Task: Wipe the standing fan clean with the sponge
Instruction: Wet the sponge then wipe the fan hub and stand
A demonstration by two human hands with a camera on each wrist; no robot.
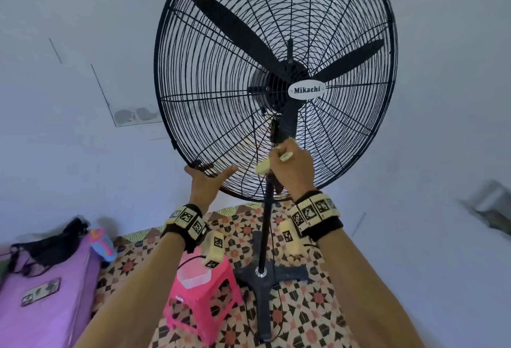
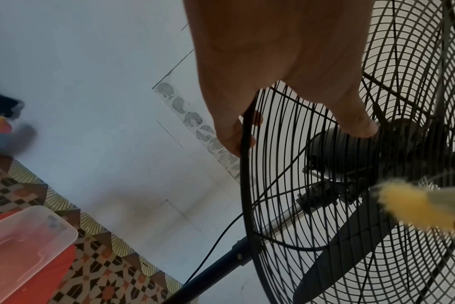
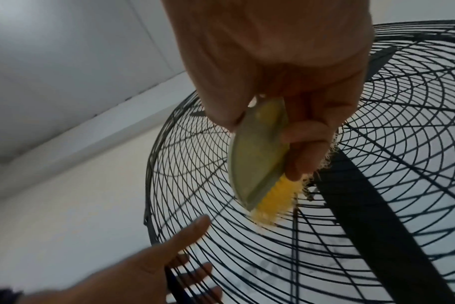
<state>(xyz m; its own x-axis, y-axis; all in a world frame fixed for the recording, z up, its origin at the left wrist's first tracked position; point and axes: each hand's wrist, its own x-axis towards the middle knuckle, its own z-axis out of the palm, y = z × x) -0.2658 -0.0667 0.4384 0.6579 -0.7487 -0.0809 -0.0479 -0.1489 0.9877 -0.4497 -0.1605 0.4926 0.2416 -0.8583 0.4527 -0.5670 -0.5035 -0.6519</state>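
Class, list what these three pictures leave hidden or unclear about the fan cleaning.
- Head view: the right hand covers most of the sponge.
- Left wrist view: the sponge is blurred at the frame's right edge.
- Left hand: fingertips hidden behind the fan grille.

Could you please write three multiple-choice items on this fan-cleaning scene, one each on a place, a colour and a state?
1. Where does the left hand hold the fan?
A. lower rim of the grille
B. the pole
C. the base

2. What colour is the stool beside the fan's base?
A. blue
B. pink
C. white

3. What is the right hand doing?
A. hanging free
B. resting flat on the floor
C. gripping the sponge against the grille

Answers: 1 A, its fingers hook over the lower rim; 2 B, it is bright pink; 3 C, its fingers curl round the yellow-green sponge at the wires.
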